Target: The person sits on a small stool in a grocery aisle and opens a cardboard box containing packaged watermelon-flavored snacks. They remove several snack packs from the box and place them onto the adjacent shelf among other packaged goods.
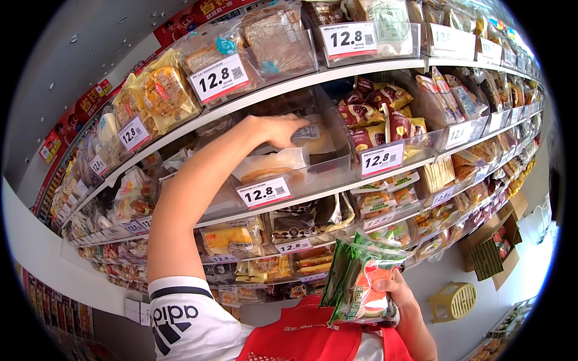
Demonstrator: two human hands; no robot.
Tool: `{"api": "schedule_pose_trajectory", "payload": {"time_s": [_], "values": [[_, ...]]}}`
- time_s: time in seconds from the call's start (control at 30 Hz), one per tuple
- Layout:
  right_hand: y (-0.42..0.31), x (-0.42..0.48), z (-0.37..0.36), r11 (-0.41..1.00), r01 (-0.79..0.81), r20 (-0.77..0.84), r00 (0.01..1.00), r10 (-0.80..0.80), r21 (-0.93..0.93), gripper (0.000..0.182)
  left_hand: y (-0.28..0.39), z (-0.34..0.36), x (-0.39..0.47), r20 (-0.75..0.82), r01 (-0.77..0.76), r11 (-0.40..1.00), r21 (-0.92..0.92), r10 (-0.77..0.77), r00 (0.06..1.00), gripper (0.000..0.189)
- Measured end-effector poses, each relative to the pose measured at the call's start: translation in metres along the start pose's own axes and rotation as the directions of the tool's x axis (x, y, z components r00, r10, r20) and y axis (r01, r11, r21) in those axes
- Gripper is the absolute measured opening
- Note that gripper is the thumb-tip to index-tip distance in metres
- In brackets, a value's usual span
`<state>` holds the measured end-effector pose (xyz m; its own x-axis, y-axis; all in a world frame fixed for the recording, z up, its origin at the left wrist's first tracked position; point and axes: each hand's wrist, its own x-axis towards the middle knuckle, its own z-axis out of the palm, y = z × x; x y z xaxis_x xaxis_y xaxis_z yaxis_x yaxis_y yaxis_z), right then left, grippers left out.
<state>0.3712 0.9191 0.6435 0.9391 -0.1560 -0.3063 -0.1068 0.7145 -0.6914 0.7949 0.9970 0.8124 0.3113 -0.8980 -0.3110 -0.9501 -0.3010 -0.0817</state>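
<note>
My left hand (285, 130) reaches into a clear plastic bin (332, 169) on the shelf. Its thumb and fingers are apart at the left edge of a round wrapped bakery item (318, 135) with a label; whether they touch it is unclear. Nearer the bin's front lies another wrapped round item (271, 169), in a pale wrapper. Low in the view, my right hand (397, 289) grips several green-and-clear food packets (361, 284) with red watermelon pictures, the thumb across the front one. These packets are held upright before the red apron (307, 327).
Curved white shelves (352, 74) carry packaged breads in clear bins with price tags. Right of my left hand are dark red snack packets (384, 113). A yellow plastic stool (453, 301) and an open cardboard box (492, 252) stand at the lower right.
</note>
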Motion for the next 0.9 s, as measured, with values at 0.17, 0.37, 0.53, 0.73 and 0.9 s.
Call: {"api": "schedule_pose_trajectory", "payload": {"time_s": [0.17, 0.37, 0.53, 0.73, 0.9], "values": [[-0.011, -0.005, -0.015, 1.0, 0.022, -0.024, 0.999, -0.021, 0.003, 0.085, 0.012, 0.02, 0.027, 0.107, 0.028, 0.999, -0.041, -0.024, 0.994, 0.106], [-0.001, -0.003, -0.04, 0.997, 0.069, -0.057, 0.996, -0.071, -0.037, 0.085, -0.005, 0.051, 0.035, -0.14, 0.015, 0.999, 0.047, -0.008, 0.99, 0.083], [-0.002, -0.002, -0.037, 0.999, 0.044, -0.063, 0.997, -0.043, 0.013, 0.08, 0.012, 0.017, 0.016, -0.328, 0.226, 0.974, 0.001, -0.213, 0.92, 0.045], [0.001, 0.004, -0.027, 1.0, 0.018, -0.026, 0.999, -0.019, -0.015, 0.078, -0.005, -0.006, -0.022, -0.346, 0.225, 0.924, -0.31, -0.33, 0.878, 0.044], [0.012, 0.01, -0.031, 0.997, -0.015, 0.016, 1.0, 0.016, -0.071, 0.079, -0.011, -0.011, -0.049, -0.374, 0.24, 0.935, -0.259, -0.326, 0.868, 0.047]]}}
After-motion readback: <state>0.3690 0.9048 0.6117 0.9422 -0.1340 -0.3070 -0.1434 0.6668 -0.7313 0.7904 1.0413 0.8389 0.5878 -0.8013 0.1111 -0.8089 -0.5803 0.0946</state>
